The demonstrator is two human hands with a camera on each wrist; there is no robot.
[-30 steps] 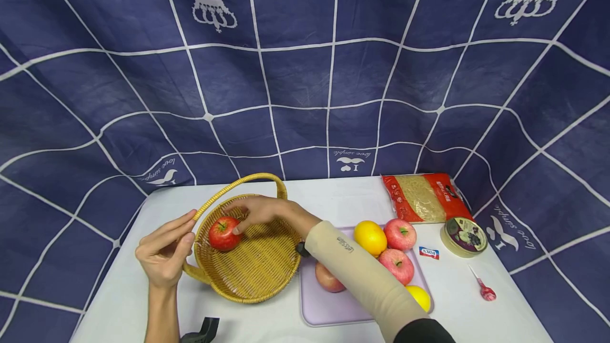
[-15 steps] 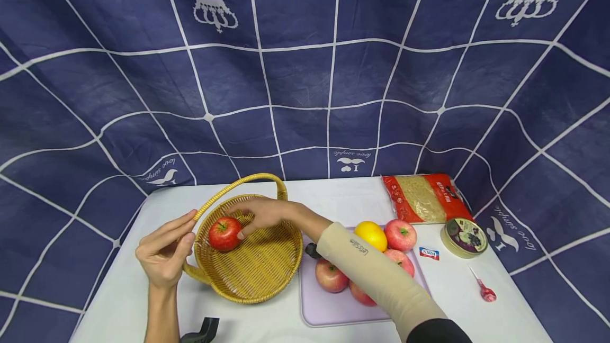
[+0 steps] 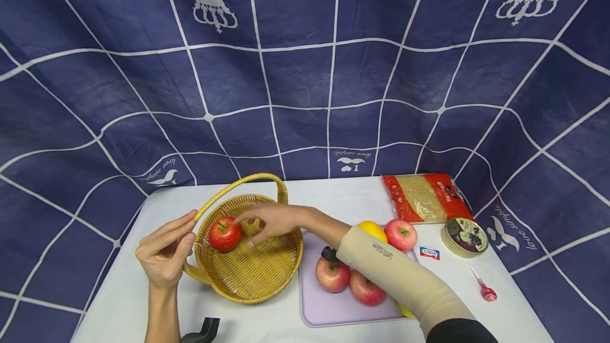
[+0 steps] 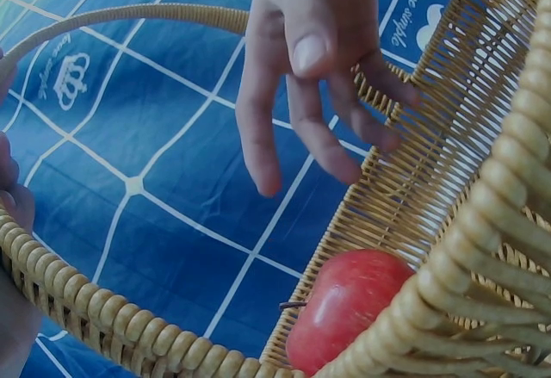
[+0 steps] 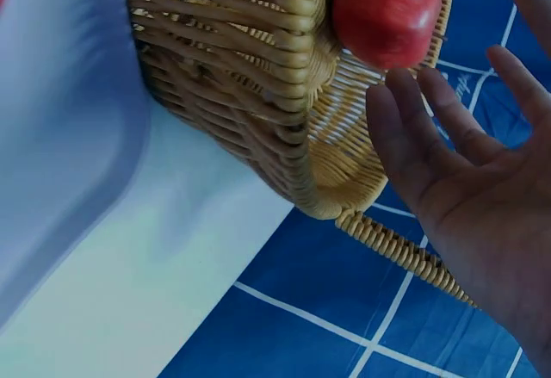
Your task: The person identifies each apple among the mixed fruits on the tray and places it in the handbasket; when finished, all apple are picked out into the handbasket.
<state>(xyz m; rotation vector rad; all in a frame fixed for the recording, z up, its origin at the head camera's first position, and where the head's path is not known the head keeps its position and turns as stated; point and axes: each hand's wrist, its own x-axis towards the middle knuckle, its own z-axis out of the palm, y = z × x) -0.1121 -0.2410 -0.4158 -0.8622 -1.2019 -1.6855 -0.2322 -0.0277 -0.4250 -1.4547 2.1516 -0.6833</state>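
Observation:
A yellow wicker basket (image 3: 252, 274) stands at the left of the table, its arched handle (image 3: 238, 187) raised. My left hand (image 3: 164, 250) pinches that handle on its left side between thumb and fingers. Inside the basket a red apple (image 3: 225, 234) lies against the left wall; the left wrist view also has this apple (image 4: 349, 309) near the rim. Over the basket, my right hand (image 3: 271, 221) is spread with nothing in its grasp, just right of the apple. Relaxed, parted fingers show on the right hand (image 5: 482, 163) in the right wrist view, apart from the apple.
Right of the basket is a lilac tray (image 3: 329, 317) with several apples (image 3: 332, 275) and yellow fruit (image 3: 373, 230), partly under the right forearm. Farther right are a red food packet (image 3: 424, 197), a round tin (image 3: 464, 237), a small wrapper (image 3: 429, 253) and a lollipop (image 3: 487, 292).
My right hand has drawn back rightward from the apple, its fingers now apart from it. The apple stays in the basket, and my left hand has kept its hold on the handle.

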